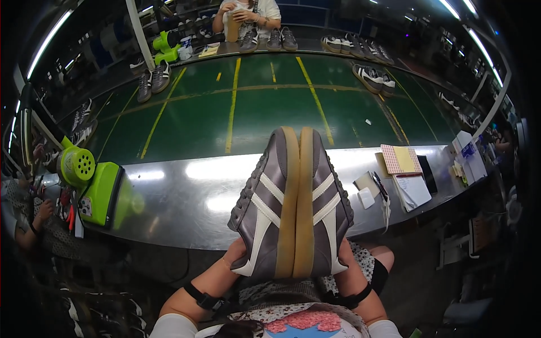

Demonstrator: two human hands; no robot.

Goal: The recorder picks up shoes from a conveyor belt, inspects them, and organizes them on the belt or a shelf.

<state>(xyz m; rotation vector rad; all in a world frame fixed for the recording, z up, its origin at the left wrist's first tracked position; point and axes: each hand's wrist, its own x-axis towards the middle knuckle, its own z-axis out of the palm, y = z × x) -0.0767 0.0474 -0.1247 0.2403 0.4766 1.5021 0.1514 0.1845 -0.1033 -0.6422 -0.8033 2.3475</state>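
your left hand (236,253) grips the left shoe (252,208) near its heel, your right hand (345,254) the right shoe (328,208); fingers mostly hidden. pair held up over the desk (163,211), mid near edge. uneven pressure could slide the soles apart; a slack hold could drop one. dark grey uppers, cream stripes, tan soles touching.

Your left hand (237,251) and right hand (345,253) are mostly hidden by grey, white-striped leather shoes (288,203); the top edge crops a white-shirted person (269,10).

Two grey sneakers (274,204) (white-striped, tan-soled) press sole to sole, toes pointing away.
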